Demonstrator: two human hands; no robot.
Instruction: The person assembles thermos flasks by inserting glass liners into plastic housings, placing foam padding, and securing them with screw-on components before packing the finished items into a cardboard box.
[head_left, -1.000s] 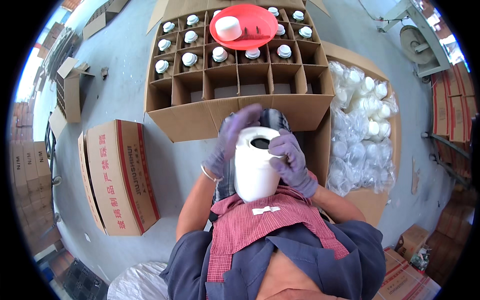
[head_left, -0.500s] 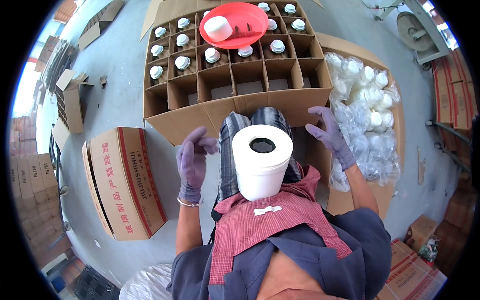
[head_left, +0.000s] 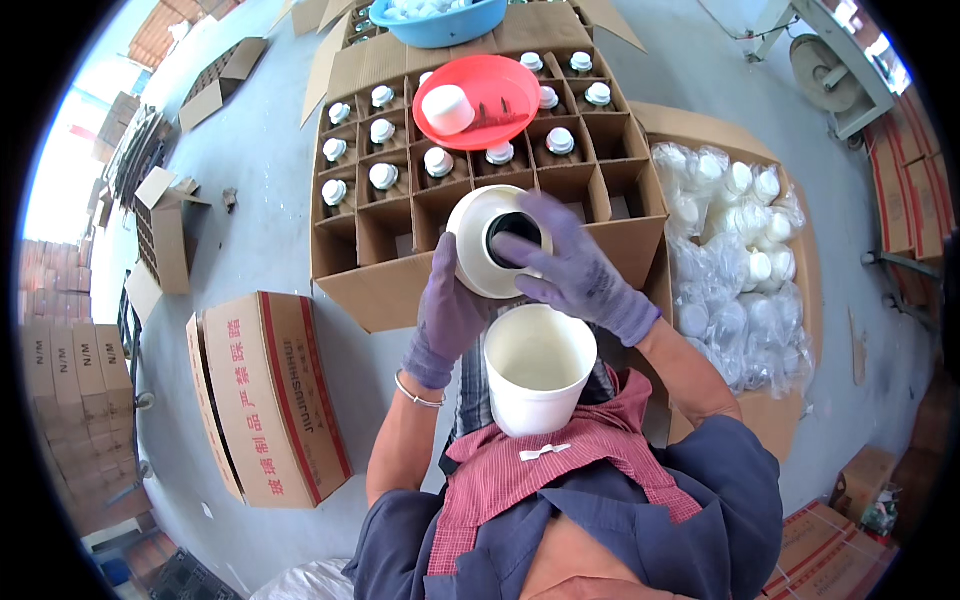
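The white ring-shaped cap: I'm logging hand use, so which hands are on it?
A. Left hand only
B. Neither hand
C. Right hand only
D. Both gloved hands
D: the left hand grips the white ring-shaped cap from below while the right hand lies over its dark opening, above the open white cup on the lap.

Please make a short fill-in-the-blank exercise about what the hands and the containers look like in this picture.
1. Both hands wear gloves of ____ colour.
2. The left hand and right hand hold a white piece with a dark ____ opening.
3. The white cup in the lap is ____ inside.
4. The red plate rests on the ____ box.

Missing words: purple; round; empty; cardboard
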